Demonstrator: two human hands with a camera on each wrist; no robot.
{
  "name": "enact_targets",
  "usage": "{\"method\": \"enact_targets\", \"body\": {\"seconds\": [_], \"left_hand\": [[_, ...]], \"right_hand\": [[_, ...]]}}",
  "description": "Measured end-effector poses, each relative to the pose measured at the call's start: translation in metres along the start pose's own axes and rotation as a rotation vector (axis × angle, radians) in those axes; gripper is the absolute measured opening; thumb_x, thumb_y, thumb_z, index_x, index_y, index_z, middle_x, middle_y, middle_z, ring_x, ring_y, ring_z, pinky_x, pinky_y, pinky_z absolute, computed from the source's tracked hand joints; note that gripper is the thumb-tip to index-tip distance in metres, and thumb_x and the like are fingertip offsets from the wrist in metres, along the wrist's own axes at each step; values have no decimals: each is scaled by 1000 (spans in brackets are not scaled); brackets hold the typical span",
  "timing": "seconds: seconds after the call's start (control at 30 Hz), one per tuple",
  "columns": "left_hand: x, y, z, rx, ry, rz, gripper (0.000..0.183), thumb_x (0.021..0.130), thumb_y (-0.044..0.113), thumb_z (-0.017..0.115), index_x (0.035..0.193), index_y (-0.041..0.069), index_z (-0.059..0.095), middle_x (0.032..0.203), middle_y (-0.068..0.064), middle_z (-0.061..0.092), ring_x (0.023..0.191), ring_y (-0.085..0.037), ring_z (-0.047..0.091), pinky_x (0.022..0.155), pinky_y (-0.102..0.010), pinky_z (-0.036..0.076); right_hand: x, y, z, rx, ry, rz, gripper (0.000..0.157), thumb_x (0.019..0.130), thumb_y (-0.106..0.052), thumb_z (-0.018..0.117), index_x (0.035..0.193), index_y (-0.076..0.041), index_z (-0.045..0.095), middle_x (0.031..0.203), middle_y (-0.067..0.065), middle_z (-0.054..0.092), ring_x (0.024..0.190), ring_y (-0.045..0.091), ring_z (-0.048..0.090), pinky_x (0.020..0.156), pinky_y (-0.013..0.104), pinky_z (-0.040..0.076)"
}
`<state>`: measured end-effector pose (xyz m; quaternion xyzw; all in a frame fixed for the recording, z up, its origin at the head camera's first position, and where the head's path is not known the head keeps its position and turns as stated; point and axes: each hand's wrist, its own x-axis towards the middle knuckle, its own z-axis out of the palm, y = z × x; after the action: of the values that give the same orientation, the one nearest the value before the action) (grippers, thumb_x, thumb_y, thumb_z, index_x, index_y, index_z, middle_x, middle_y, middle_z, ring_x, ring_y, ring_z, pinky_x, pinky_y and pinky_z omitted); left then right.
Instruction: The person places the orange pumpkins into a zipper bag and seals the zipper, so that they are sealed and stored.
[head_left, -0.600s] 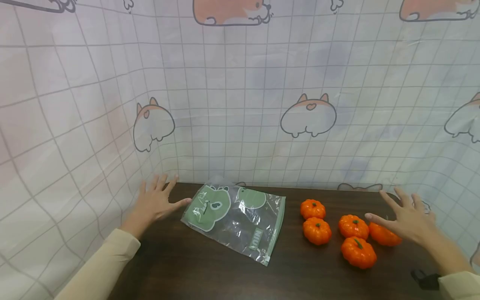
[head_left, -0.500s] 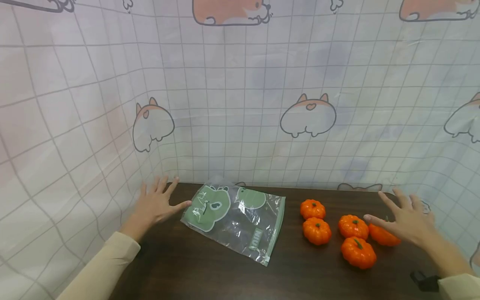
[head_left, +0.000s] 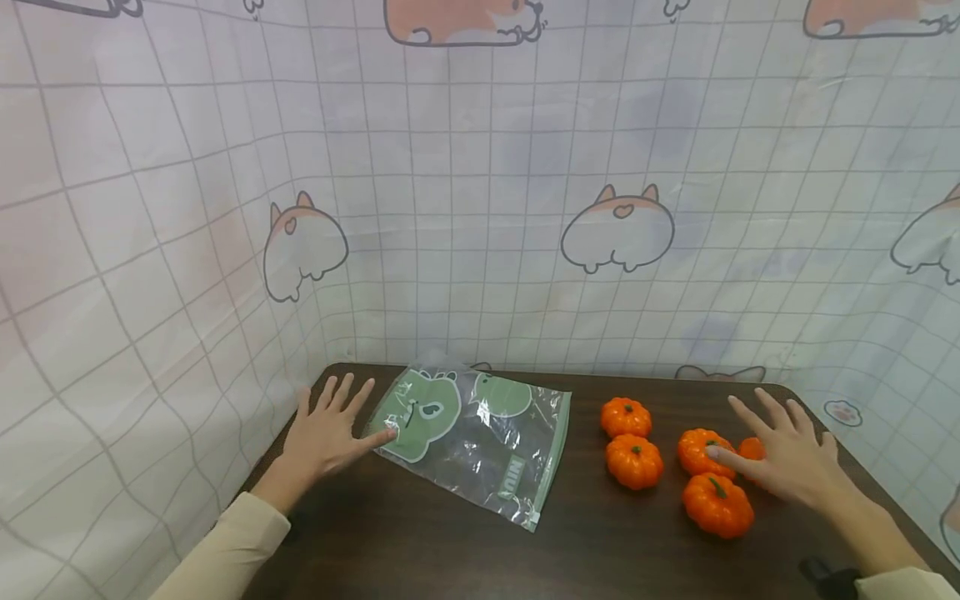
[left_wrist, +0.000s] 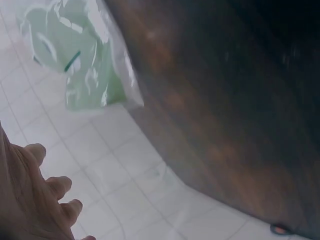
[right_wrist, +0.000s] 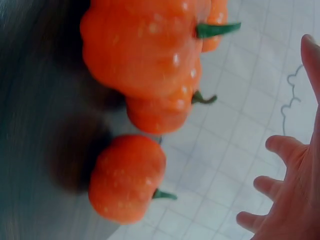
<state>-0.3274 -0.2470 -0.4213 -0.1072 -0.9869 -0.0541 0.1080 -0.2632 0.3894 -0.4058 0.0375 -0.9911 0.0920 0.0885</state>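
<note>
Left hand (head_left: 330, 442) spread, holding nothing, at the left end of a flat, clear plastic zip bag (head_left: 472, 446) with green cartoon prints on the dark brown bench (head_left: 405, 550). Thumb overlaps bag in head view; contact unclear. Right hand (head_left: 798, 458) spread, nothing held, by five glossy orange ribbed pumpkins (head_left: 717, 505), right of bag.

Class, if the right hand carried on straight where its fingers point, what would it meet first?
Likely the gridded backdrop. The right hand points that way, seemingly above the orange pumpkins, though depth is unclear and it might brush one.
</note>
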Motion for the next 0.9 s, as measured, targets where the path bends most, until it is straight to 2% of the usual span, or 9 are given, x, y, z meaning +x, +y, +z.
{"method": "enact_targets", "body": {"seconds": [0.2, 0.37, 0.53, 0.7, 0.9], "left_hand": [[-7, 13, 19, -27, 12, 28, 99, 87, 82, 46, 164, 23, 26, 169, -18, 22, 157, -46, 16, 121, -71, 7], [-8, 31, 30, -58, 27, 65, 96, 88, 80, 48, 162, 22, 31, 169, -17, 26, 155, -45, 22, 121, -70, 14], [-8, 55, 39, -126, 58, 114, 92, 88, 79, 51, 161, 24, 35, 164, -17, 36, 151, -43, 34, 119, -69, 23], [-7, 82, 44, -229, 92, 151, 87, 90, 72, 56, 159, 21, 39, 157, -18, 46, 146, -43, 42, 117, -66, 29], [-5, 117, 49, -334, 193, 161, 74, 91, 61, 63, 148, 15, 53, 143, -12, 60, 134, -37, 55, 109, -62, 42]], "right_hand": [[-3, -17, 8, 2, -1, -25, 96, 91, -71, 56, 164, -18, 24, 166, 28, 15, 141, 63, 15, 94, 89, 17], [-3, -32, 14, 46, 7, -72, 93, 90, -68, 62, 160, -13, 33, 163, 29, 22, 139, 64, 24, 97, 86, 21], [0, -47, 17, 81, 34, -115, 91, 88, -65, 67, 154, -7, 42, 156, 29, 34, 134, 62, 33, 95, 86, 25], [2, -64, 18, 124, 73, -137, 88, 88, -61, 69, 150, -4, 46, 150, 28, 43, 130, 58, 40, 94, 82, 32], [5, -84, 21, 276, 111, -145, 76, 91, -50, 71, 148, -5, 47, 148, 25, 46, 128, 53, 42, 93, 75, 40]]}}
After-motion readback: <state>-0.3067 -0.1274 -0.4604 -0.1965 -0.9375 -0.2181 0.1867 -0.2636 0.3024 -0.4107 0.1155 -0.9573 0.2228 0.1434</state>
